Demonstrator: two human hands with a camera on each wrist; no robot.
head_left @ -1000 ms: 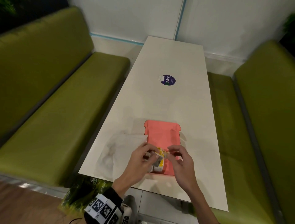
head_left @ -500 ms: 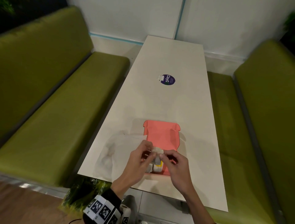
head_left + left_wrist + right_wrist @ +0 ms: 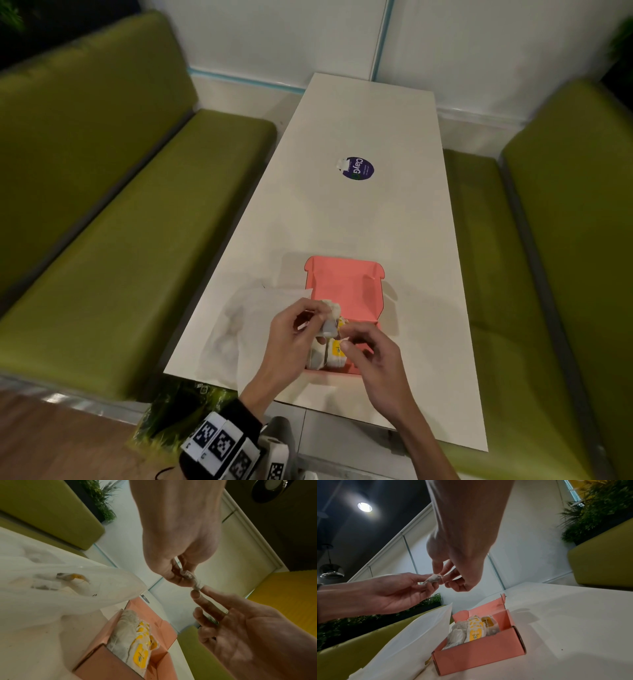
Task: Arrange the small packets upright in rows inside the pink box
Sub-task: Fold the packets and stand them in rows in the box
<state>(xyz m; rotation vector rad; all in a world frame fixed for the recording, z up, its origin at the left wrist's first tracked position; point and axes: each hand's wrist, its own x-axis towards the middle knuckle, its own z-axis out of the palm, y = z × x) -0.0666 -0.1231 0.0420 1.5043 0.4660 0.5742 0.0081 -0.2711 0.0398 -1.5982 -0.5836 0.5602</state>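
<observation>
A small whitish packet (image 3: 329, 320) hangs over the near left part of the pink box (image 3: 346, 277). My left hand (image 3: 317, 317) pinches it at one end. My right hand (image 3: 344, 337) pinches its other end, where a thin string shows. The left wrist view shows the packet (image 3: 190, 578) between the left hand (image 3: 181, 574) and the right hand (image 3: 197, 590). In the right wrist view the packet (image 3: 431, 579) sits above the box (image 3: 479, 657). Several packets (image 3: 471, 631) with yellow tags stand upright in a row inside; they (image 3: 135, 635) fill the box's left side.
A clear plastic bag (image 3: 253, 329) lies on the white table (image 3: 359, 219) just left of the box, with a few packets (image 3: 68, 578) still inside. A round purple sticker (image 3: 358, 168) marks the table's middle. Green benches (image 3: 120, 240) flank both sides.
Both hands have come closer together and risen slightly above the box. The packet has turned, so its yellow tag no longer shows, and my right hand now pinches its end.
</observation>
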